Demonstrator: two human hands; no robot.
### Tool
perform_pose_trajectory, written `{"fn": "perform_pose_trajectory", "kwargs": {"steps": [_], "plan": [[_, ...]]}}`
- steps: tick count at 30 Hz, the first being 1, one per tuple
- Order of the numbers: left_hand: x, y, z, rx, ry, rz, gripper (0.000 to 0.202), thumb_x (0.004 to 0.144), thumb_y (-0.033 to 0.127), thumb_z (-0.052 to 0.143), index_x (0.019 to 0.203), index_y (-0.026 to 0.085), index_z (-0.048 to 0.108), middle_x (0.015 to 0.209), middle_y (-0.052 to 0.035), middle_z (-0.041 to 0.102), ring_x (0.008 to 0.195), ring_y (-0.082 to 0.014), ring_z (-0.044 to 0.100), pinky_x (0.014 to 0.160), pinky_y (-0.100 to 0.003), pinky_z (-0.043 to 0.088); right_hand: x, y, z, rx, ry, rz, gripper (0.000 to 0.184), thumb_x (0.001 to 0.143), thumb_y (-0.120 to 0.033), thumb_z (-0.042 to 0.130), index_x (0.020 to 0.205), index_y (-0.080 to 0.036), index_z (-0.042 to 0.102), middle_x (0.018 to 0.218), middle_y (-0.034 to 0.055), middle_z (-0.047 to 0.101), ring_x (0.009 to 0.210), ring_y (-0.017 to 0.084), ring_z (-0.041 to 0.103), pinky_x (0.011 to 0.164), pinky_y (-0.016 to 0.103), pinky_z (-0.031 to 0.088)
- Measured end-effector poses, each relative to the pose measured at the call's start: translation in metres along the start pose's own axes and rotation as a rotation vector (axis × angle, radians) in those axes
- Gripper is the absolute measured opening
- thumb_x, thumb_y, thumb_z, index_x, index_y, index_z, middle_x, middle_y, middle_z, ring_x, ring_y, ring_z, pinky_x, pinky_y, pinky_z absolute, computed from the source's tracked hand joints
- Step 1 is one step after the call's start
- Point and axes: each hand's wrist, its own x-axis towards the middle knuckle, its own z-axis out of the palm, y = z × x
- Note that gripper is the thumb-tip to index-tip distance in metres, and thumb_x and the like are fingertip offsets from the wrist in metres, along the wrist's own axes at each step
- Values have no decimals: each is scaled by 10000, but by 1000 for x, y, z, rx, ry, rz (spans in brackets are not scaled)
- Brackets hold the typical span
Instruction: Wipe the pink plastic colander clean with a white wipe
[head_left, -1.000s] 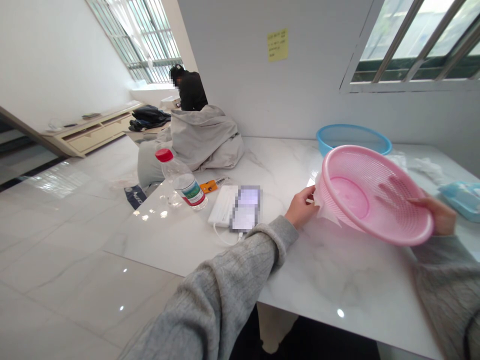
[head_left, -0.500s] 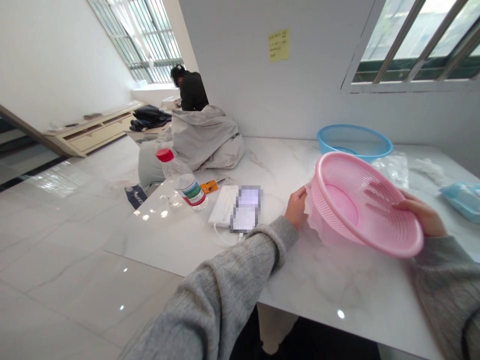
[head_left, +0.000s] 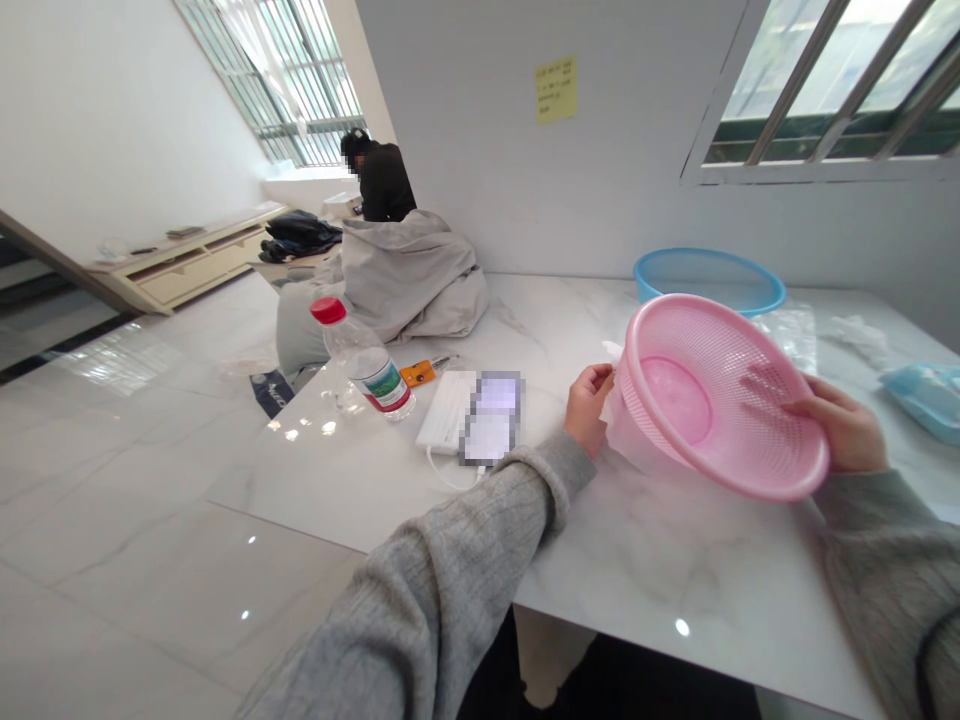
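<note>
A pink plastic colander point(head_left: 676, 400) is held tilted above the marble-look table, its open side facing me. My right hand point(head_left: 851, 425) grips its right rim, thumb inside and fingers spread behind the mesh. At the colander's left outer side, my left hand point(head_left: 589, 400) pinches a thin white wipe point(head_left: 626, 440), which hangs down along the outer wall. Part of the wipe is hidden behind the colander. Just behind stands a blue basket point(head_left: 709, 283) on the table.
Left of my arm lie a phone point(head_left: 493, 418), a white power bank with a cable point(head_left: 446, 412), an orange item point(head_left: 418, 374) and a red-capped bottle point(head_left: 370, 365). A blue soft pack point(head_left: 926, 395) sits at right. A grey cloth point(head_left: 416, 275) and a person point(head_left: 386, 180) are farther back.
The colander has shifted slightly left and up, turning more toward me. My left hand has moved a little along its outer side with the wipe.
</note>
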Motion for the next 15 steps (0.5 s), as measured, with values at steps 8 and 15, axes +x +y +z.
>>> {"fn": "perform_pose_trajectory", "kwargs": {"steps": [8,15], "plan": [[-1,1,-1,35,78,11,304,880,385,810,1045,206,628,993,-6,663,894,-147,607,892,-296,494,8,15,3,-85,127,-5,675,410,-251,1026,1074,-252,907,1064,54,838,896,193,741,781,238,642],[-2,-6,-2,-80,25,-138,359,813,344,863,1074,201,662,930,-33,704,840,-183,669,871,-362,573,-13,6,14,-342,-43,105,512,645,-455,991,1113,-264,908,1153,91,845,852,235,760,705,310,658]]}}
